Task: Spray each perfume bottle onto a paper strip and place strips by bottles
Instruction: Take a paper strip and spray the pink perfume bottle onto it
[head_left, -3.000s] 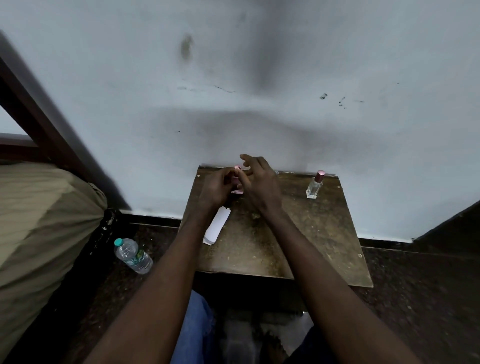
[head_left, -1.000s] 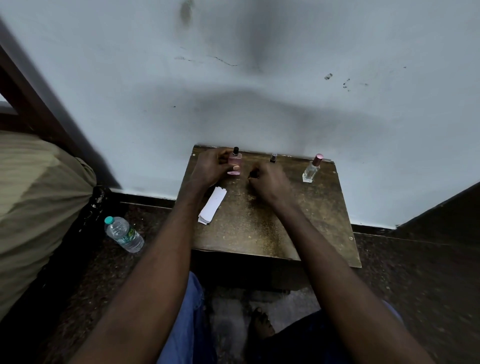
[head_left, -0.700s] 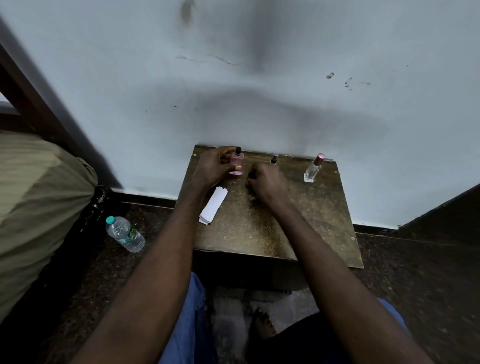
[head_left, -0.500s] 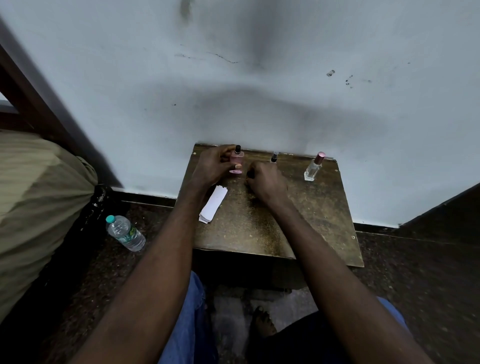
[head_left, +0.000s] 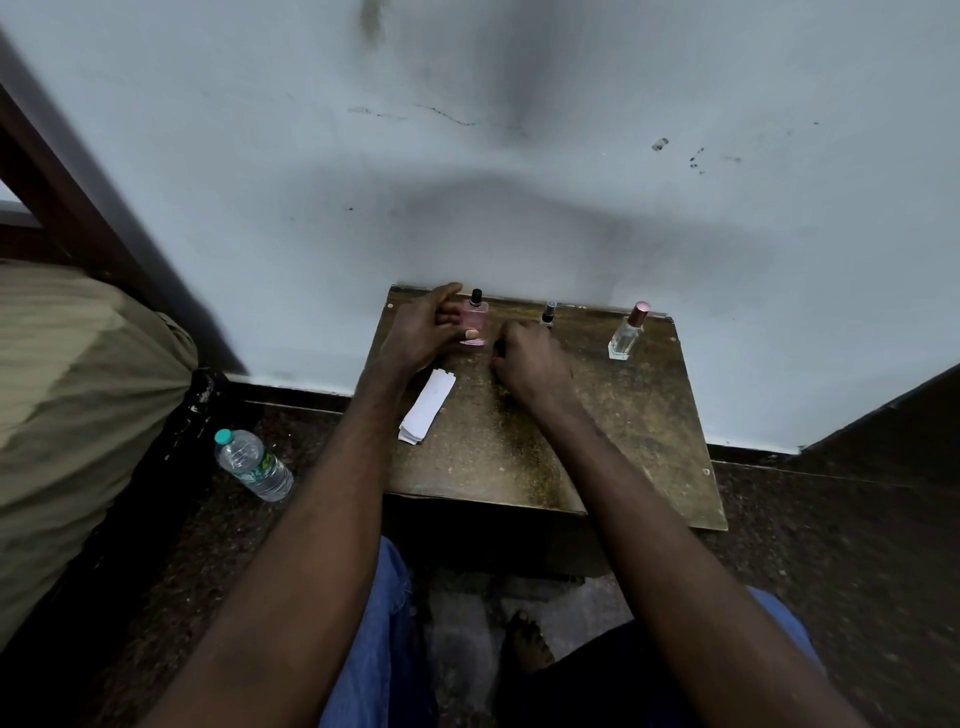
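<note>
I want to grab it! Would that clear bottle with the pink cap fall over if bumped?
Probably: the clear bottle stands tall on a narrow base, so a nudge could tip it. It looks like glass, so likely slippery and breakable.

Fingers of the left grip covered the left side of the pink bottle. The right grip hid the body of the middle bottle, leaving only its dark cap in sight. Whether its curled fingers enclosed anything was unclear. The water bottle bore a label too small to read.
</note>
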